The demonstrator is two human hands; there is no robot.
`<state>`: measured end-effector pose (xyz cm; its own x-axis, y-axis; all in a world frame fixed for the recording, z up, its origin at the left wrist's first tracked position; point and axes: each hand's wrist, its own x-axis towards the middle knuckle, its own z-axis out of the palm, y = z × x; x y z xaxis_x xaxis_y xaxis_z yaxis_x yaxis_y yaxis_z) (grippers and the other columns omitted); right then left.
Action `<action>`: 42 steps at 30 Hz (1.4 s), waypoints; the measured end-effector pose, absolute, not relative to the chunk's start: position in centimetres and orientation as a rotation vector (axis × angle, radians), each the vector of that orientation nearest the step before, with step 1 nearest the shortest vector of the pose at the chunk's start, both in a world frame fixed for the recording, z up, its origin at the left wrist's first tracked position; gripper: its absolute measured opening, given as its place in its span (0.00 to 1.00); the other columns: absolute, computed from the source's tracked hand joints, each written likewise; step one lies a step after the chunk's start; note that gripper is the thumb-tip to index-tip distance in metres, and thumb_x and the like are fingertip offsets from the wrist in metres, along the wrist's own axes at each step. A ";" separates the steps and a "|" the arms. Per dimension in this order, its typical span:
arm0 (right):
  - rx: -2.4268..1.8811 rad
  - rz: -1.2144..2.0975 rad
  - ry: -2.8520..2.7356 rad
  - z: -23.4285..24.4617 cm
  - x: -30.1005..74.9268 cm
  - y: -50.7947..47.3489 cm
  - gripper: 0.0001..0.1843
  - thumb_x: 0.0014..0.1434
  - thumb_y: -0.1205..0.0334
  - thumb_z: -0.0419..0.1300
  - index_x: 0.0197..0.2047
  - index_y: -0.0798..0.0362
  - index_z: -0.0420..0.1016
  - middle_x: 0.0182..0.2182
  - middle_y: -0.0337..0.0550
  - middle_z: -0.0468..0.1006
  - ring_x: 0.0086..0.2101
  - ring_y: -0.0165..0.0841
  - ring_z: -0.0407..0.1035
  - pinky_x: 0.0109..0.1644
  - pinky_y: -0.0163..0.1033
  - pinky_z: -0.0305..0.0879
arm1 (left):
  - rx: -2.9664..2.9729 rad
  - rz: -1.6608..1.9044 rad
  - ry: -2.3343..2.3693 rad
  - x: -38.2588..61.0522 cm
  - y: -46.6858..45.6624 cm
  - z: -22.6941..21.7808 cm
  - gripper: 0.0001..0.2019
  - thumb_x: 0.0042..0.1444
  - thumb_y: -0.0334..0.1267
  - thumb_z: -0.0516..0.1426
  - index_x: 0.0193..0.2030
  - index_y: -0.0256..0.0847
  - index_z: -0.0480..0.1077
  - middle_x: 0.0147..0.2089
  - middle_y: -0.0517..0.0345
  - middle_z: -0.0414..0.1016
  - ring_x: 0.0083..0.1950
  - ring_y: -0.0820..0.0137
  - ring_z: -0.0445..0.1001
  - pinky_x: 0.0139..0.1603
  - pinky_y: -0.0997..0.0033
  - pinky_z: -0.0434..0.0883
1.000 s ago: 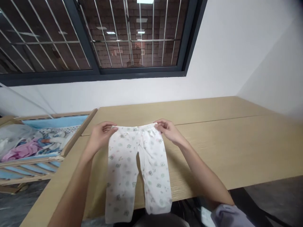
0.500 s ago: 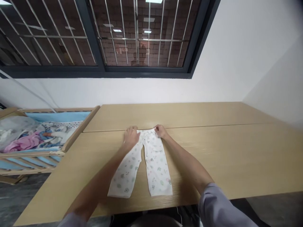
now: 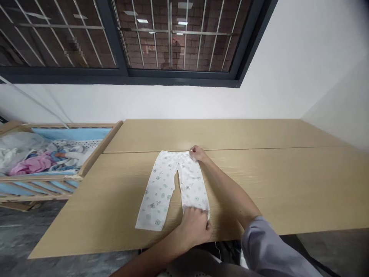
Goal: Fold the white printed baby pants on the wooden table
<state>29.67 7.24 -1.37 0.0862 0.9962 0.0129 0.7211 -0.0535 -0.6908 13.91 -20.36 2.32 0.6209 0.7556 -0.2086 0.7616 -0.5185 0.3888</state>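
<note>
A pair of small white baby pants (image 3: 157,192) with a scattered pastel print lies flat on the pale wooden table (image 3: 273,184), waistband away from me and legs toward me. My right hand (image 3: 198,153) pinches the right end of the waistband. Down at the hem of the right-side leg, my left hand (image 3: 196,225) has its fingers curled over the cloth and covers the end of that leg. The left-side leg lies spread out, touched by neither hand.
A wooden crib (image 3: 100,150) with blue lining stands against the table's left side. Inside are heaped clothes (image 3: 34,163), some pink, and a clear plastic bag (image 3: 23,142). Beyond the table rises a white wall (image 3: 184,102) with a barred, dark-framed window (image 3: 178,79).
My left hand has left the waistband's left end and come down to the hem of the right-side leg. The right hand keeps its pinch on the waistband. The view has shifted slightly.
</note>
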 end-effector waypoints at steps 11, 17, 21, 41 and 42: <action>-1.744 0.785 -1.668 5.2 24.7 7.4 0.06 0.51 0.65 0.64 0.35 0.53 0.73 0.25 0.39 0.78 0.28 0.30 0.71 0.32 0.31 0.62 | 1.495 0.513 1.121 8.1 -21.0 7.1 0.13 0.55 0.41 0.51 0.20 0.44 0.59 0.25 0.56 0.78 0.29 0.67 0.77 0.27 0.73 0.63; -1.726 0.761 -1.734 6.1 18.4 8.9 0.08 0.50 0.62 0.66 0.35 0.53 0.75 0.31 0.41 0.81 0.33 0.31 0.74 0.34 0.31 0.64 | 1.346 0.707 1.342 0.8 -22.2 7.5 0.16 0.55 0.49 0.52 0.22 0.43 0.65 0.24 0.56 0.78 0.25 0.69 0.71 0.30 0.71 0.66; -1.800 0.728 -1.746 5.1 14.3 9.0 0.11 0.51 0.62 0.66 0.39 0.52 0.76 0.36 0.44 0.82 0.35 0.34 0.76 0.35 0.33 0.65 | 1.249 0.740 1.463 -2.8 -22.5 5.5 0.18 0.53 0.52 0.52 0.21 0.43 0.66 0.22 0.55 0.76 0.24 0.67 0.70 0.29 0.69 0.66; -2.045 0.508 -1.809 1.7 19.2 5.3 0.16 0.60 0.61 0.61 0.51 0.55 0.72 0.46 0.58 0.81 0.49 0.47 0.75 0.53 0.44 0.66 | 2.543 0.799 1.479 -5.1 -23.6 2.1 0.08 0.66 0.38 0.54 0.46 0.46 0.74 0.50 0.53 0.80 0.50 0.61 0.78 0.50 0.58 0.76; -2.031 0.531 -1.809 1.4 19.4 5.2 0.15 0.60 0.63 0.60 0.50 0.54 0.73 0.45 0.56 0.81 0.49 0.45 0.75 0.51 0.41 0.67 | 2.542 0.774 1.444 -4.6 -23.6 1.9 0.08 0.66 0.37 0.54 0.46 0.46 0.74 0.51 0.52 0.79 0.51 0.61 0.78 0.51 0.58 0.76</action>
